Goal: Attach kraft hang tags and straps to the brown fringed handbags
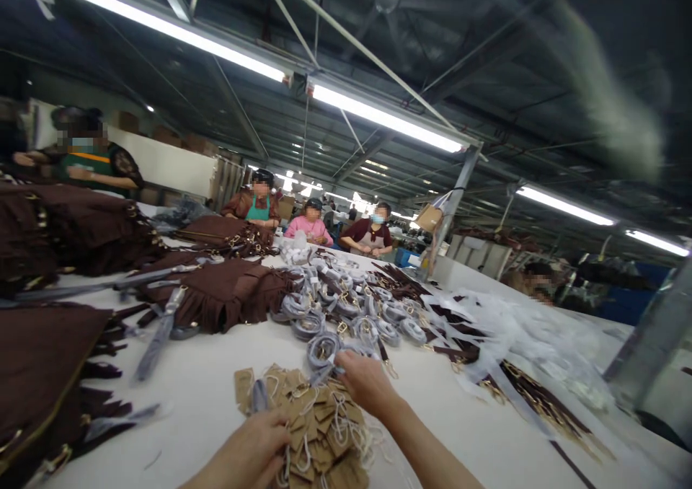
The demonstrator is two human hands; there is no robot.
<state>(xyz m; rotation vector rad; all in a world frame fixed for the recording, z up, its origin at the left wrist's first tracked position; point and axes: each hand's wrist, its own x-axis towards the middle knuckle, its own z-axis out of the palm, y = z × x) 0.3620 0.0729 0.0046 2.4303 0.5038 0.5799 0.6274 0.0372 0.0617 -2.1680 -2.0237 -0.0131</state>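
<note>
Watched from my distant seat, my right hand (367, 384) curls its fingers closed on a round strap coil (323, 349), grey-wrapped and glossy, at the near edge of a heap of similar loops (349, 298) with gold-toned metal clasps (342, 327). My left hand (256, 438), half open with bent fingers, sits against a pile of flat, matte cardboard tags (318, 431) threaded with white string (304, 456); whether it grips one, I cannot tell. Fringed, dark brown bags (232, 294) lie leftward on the smooth white table (202, 377).
</note>
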